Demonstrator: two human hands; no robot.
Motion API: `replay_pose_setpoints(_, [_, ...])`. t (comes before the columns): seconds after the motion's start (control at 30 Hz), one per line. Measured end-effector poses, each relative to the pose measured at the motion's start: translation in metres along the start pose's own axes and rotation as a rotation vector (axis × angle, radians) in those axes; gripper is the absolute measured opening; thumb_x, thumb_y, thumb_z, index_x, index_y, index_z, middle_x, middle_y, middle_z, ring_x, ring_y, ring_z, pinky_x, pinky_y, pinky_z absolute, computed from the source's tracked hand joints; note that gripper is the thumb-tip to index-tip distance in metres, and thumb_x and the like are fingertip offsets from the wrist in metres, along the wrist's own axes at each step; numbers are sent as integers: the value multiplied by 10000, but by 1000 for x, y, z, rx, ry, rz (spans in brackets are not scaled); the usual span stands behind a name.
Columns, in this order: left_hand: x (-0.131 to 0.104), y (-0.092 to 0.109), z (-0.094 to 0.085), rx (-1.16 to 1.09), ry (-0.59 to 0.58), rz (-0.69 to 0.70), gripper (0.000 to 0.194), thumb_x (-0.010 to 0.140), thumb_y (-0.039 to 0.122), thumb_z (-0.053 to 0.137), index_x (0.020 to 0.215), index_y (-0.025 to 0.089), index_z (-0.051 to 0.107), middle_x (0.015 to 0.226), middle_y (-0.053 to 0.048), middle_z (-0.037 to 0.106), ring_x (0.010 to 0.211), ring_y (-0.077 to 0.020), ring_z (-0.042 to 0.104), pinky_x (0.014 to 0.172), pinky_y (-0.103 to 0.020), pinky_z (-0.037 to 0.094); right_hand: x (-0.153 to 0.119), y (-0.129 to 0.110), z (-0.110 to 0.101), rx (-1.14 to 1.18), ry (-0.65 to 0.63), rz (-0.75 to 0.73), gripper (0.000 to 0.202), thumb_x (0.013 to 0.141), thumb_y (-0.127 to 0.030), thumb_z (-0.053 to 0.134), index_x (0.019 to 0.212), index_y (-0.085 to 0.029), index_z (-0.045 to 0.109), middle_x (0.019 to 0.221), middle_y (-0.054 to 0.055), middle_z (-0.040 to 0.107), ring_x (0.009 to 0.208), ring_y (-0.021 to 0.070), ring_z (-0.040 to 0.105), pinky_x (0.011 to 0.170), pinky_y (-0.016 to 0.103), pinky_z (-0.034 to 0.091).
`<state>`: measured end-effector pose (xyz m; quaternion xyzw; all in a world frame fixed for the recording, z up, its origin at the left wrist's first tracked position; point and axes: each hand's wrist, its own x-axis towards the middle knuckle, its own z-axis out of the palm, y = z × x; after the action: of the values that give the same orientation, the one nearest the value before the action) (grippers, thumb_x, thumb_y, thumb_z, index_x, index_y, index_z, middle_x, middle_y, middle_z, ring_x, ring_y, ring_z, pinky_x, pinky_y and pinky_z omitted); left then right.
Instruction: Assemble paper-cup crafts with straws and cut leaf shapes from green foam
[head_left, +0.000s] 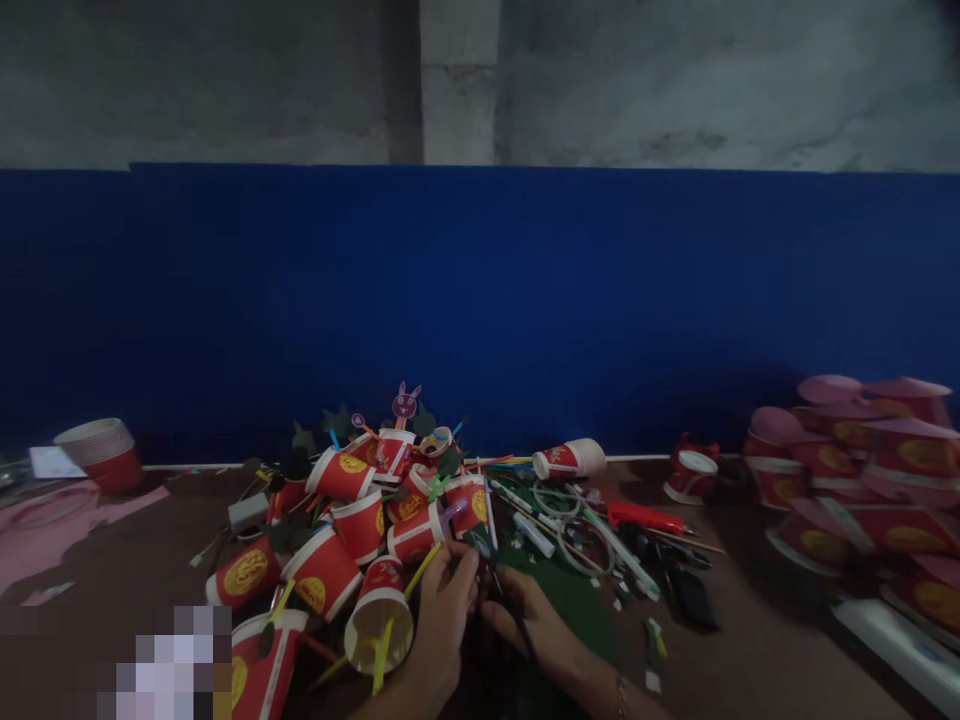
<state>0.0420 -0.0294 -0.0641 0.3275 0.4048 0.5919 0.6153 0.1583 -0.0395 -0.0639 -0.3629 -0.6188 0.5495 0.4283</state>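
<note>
In the lower middle, my left hand (448, 595) has its thumb and fingers pinched together on something small that I cannot make out. Close beside it, my right hand (534, 612) is closed around dark-handled scissors (526, 636), whose blades point up toward the left fingertips. Dark green paper (574, 610) lies under and beyond the right hand. Just left of my left hand, a red paper cup (381, 590) lies on its side with a yellow strip (384, 655) at its mouth.
A heap of red paper cups (319, 570) with coloured strips fills the left middle. Stacked cups (574, 459), a white marker (534, 535), a clear coiled tube (585, 545) and a red cutter (649, 517) lie rightward. Pink-topped cups (832, 460) stand far right, pink paper (45, 530) far left.
</note>
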Motion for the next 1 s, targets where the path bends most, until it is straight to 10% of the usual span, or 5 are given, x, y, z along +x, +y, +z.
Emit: replay_pose_setpoints(1.0, [-1,7,2,-32,-45,-26,231,683,321,664,691,165,494,592,62,453,550,-51,410,531,-162,353,1,13,0,2,54,30,350,711,-473,634,702,-161,475,520,-68,449,364,41,421,318,131,306])
